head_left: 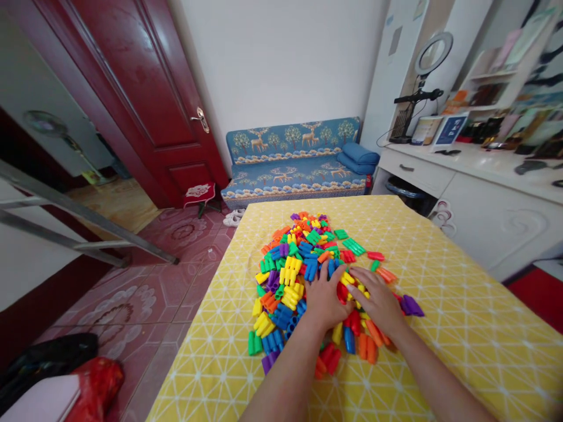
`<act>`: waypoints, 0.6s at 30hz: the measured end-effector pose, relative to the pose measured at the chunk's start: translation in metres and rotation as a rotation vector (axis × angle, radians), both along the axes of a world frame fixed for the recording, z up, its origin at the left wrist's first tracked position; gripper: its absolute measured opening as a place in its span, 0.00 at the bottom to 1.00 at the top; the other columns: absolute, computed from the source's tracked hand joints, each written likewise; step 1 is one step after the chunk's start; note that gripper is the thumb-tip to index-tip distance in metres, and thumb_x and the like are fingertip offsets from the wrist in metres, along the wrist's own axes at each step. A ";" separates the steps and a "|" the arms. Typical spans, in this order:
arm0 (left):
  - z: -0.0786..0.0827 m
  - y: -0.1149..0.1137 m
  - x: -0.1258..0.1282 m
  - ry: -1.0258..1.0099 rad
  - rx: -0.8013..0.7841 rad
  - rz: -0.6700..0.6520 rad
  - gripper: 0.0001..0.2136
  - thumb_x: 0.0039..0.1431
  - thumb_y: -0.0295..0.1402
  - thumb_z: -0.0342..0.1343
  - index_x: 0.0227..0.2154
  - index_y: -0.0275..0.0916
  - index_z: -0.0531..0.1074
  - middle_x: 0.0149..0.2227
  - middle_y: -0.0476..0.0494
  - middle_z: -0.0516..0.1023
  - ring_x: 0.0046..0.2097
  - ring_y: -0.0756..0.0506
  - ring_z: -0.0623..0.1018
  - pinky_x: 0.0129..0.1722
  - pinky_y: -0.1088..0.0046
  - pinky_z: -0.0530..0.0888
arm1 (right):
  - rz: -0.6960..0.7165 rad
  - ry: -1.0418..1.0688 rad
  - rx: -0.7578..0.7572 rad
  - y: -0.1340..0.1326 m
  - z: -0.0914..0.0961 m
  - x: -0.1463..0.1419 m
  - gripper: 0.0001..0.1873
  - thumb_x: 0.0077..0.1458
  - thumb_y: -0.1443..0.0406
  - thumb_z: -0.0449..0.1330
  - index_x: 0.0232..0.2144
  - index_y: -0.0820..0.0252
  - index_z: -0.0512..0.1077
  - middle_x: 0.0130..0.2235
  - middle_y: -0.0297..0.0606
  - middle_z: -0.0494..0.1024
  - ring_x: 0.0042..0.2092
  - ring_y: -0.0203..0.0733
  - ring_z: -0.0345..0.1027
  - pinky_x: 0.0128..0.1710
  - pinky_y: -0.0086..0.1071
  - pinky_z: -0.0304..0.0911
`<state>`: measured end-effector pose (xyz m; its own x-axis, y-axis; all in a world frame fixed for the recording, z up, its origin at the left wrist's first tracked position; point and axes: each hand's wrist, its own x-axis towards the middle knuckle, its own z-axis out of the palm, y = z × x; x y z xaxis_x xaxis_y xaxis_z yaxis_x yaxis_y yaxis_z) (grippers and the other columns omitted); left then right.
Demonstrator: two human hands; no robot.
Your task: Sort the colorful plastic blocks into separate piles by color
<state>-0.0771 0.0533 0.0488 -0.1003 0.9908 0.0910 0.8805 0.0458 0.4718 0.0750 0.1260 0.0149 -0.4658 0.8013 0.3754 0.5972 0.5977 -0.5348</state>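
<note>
A heap of small plastic building pieces (290,275) in yellow, blue, orange, green, purple and red lies on a table with a yellow patterned cloth (461,305). My left hand (323,299) rests palm down on the near part of the heap, fingers stretched flat. Beside it, my right hand (378,299) also lies on the pieces, its fingers reaching left over yellow and red ones. The two hands almost touch. Whether either hand grips a piece underneath is hidden. A purple piece (412,305) lies just right of my right hand.
A blue patterned sofa (294,158) stands against the far wall, a dark red door (145,99) to its left. A white desk (479,176) with a ring light (433,53) runs along the right. Tiled floor lies left of the table, with a red bag (94,384).
</note>
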 end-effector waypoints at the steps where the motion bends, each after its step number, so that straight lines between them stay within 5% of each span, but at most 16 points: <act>1: 0.000 -0.001 0.000 0.008 0.010 -0.001 0.39 0.48 0.45 0.60 0.64 0.57 0.50 0.68 0.44 0.47 0.65 0.29 0.56 0.62 0.42 0.53 | -0.001 -0.003 0.017 -0.001 0.000 0.000 0.24 0.59 0.52 0.51 0.53 0.54 0.70 0.56 0.42 0.71 0.57 0.49 0.61 0.59 0.48 0.56; 9: 0.001 -0.002 0.002 0.043 0.056 0.009 0.36 0.51 0.44 0.58 0.64 0.56 0.53 0.67 0.42 0.52 0.64 0.32 0.60 0.58 0.51 0.64 | 0.011 -0.018 0.111 -0.009 0.004 -0.002 0.23 0.61 0.54 0.51 0.54 0.55 0.68 0.54 0.45 0.71 0.55 0.53 0.62 0.54 0.50 0.59; 18: 0.001 -0.003 0.008 0.077 0.036 0.053 0.34 0.51 0.40 0.58 0.62 0.50 0.57 0.62 0.40 0.60 0.64 0.34 0.60 0.59 0.55 0.64 | 0.037 -0.029 0.090 -0.013 0.015 0.000 0.23 0.61 0.52 0.49 0.55 0.52 0.68 0.53 0.47 0.72 0.53 0.57 0.63 0.50 0.51 0.59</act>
<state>-0.0692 0.0503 0.0500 -0.1435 0.9803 0.1357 0.9111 0.0773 0.4048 0.0748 0.1133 0.0299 -0.5064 0.7468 0.4311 0.5882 0.6648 -0.4605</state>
